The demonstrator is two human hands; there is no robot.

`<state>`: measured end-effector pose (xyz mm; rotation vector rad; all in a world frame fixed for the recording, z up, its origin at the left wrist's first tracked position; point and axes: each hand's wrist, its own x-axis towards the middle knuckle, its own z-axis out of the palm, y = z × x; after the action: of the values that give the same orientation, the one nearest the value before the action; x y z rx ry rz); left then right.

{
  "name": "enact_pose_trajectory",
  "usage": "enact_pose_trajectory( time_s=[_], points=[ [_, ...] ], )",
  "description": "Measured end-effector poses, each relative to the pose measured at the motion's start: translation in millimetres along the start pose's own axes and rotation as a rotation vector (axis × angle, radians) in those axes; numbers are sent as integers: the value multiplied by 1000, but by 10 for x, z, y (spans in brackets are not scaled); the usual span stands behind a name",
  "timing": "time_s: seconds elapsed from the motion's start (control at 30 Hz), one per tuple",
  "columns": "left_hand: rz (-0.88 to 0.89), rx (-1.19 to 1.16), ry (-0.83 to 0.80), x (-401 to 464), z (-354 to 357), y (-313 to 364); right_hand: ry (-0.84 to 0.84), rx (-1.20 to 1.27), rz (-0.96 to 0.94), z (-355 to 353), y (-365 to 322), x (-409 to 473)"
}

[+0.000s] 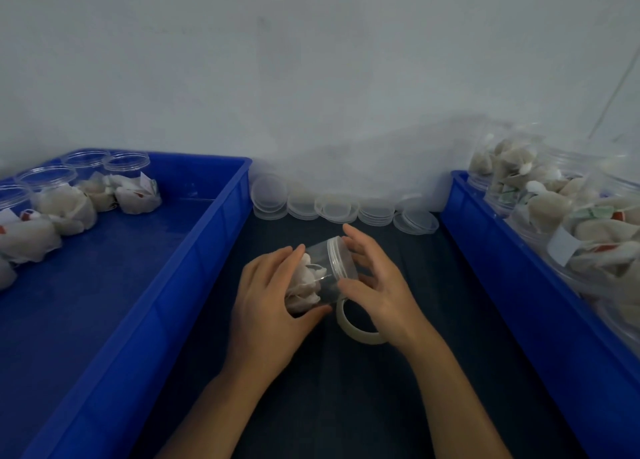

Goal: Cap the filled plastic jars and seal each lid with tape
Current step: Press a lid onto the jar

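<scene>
Now both hands hold one filled jar tilted

Left hand (pixel 273 306) grips the jar (pixel 320 275) body; right hand (pixel 377 285), fingers spread, cups its lid (pixel 341 257), tape roll (pixel 353 323) just beneath that wrist

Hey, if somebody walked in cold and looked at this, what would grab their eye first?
Two hands at the centre: the left hand grips a clear filled jar tipped on its side, the right hand at its capped end, a tape roll beneath. Bright blue bins flank them, the left bin and right bin both holding filled jars.
</scene>
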<state>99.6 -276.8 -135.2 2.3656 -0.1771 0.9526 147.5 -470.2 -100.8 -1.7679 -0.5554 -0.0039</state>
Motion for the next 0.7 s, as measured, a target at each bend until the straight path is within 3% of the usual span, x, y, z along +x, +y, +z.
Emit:
enact_pose_trajectory(
  time_s=[0.23, 0.37, 0.53, 0.7],
  points=[
    [17, 17, -14, 3, -7, -10, 83, -62, 64, 24, -21, -2],
    [36, 2, -39, -5, 2, -7, 126, -263, 143, -28, -17, -15],
    [29, -42, -28, 2, 8, -41, 97, -94, 76, -87, -14, -15],
    [45, -34, -36, 1, 23, -55, -12, -91, 51, -96, 20, -33]
  ],
)
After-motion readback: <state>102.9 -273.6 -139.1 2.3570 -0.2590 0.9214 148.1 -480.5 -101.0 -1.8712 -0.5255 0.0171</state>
